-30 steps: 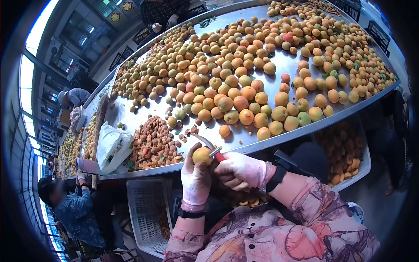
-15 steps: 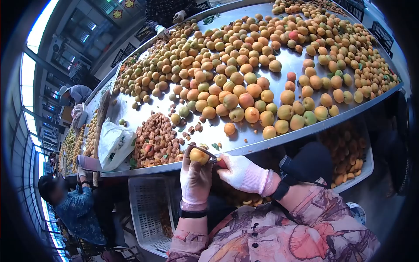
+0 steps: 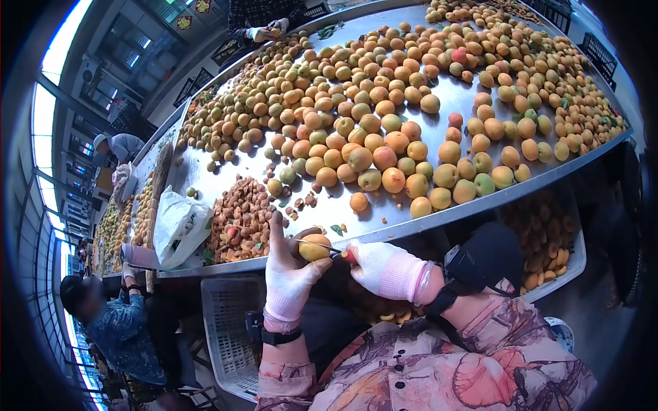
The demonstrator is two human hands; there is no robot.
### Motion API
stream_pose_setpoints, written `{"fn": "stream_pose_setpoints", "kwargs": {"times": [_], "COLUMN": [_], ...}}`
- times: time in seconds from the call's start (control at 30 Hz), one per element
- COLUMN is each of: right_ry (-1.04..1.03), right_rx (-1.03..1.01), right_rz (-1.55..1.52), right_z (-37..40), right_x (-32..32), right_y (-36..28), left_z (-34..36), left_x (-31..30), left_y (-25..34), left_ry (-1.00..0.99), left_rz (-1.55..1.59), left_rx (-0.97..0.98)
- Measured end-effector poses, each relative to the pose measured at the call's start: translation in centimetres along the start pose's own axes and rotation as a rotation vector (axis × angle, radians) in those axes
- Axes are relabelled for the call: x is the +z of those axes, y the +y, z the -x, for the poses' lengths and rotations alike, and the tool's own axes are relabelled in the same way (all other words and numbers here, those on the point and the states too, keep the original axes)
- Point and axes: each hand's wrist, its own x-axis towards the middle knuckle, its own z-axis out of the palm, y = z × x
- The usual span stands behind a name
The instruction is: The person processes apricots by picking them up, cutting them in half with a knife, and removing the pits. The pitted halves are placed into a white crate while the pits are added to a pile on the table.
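My left hand (image 3: 286, 275), in a pale glove, grips an orange apricot (image 3: 314, 247) just below the near edge of the steel table (image 3: 452, 99). My right hand (image 3: 385, 270), also gloved, holds a small knife with a red handle (image 3: 348, 257); its blade runs across the top of the apricot. A large heap of apricots (image 3: 384, 89) covers the table beyond my hands. A pile of brown pits (image 3: 241, 222) lies on the table just left of my left hand.
A white plastic bag (image 3: 179, 226) lies left of the pits. A tray of halved apricots (image 3: 545, 240) sits under the table at right, a white crate (image 3: 229, 329) at lower left. Other people work at the far end and the left.
My left hand has turned the apricot and shifted left, its forefinger now raised. The knife blade has dropped from pointing up to lying flat across the fruit.
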Motion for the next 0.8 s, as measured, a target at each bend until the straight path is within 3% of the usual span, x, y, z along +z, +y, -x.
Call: {"fn": "stream_pose_setpoints", "kwargs": {"times": [0.13,0.23,0.43,0.5,0.6,0.7,0.8], "right_ry": [-0.073,0.052,0.11,0.104,0.118,0.168,0.168], "right_rx": [-0.035,-0.093,-0.067,-0.088,-0.088,-0.078,-0.024], "right_rz": [0.048,-0.043,-0.15,-0.153,-0.188,-0.233,-0.222], "right_z": [0.1,0.1,0.1,0.2,0.3,0.4,0.5], "right_x": [-1.4,-0.1,1.0,0.7,1.1,1.9,1.9], "right_y": [-0.1,0.2,0.3,0.4,0.6,0.4,0.3], "left_z": [-0.2,-0.3,0.5,0.6,0.6,0.9,1.0], "left_x": [-0.1,0.0,3.0,3.0,1.9,3.6,4.8], "left_y": [1.4,0.9,-2.8,-3.0,-2.1,-2.9,-2.8], "left_ry": [-0.065,-0.01,0.11,0.1,0.066,0.167,0.212], "left_rz": [-0.033,0.041,0.673,0.544,0.075,0.456,0.428], "left_rx": [0.017,0.039,-0.019,0.014,-0.016,0.029,0.021]}}
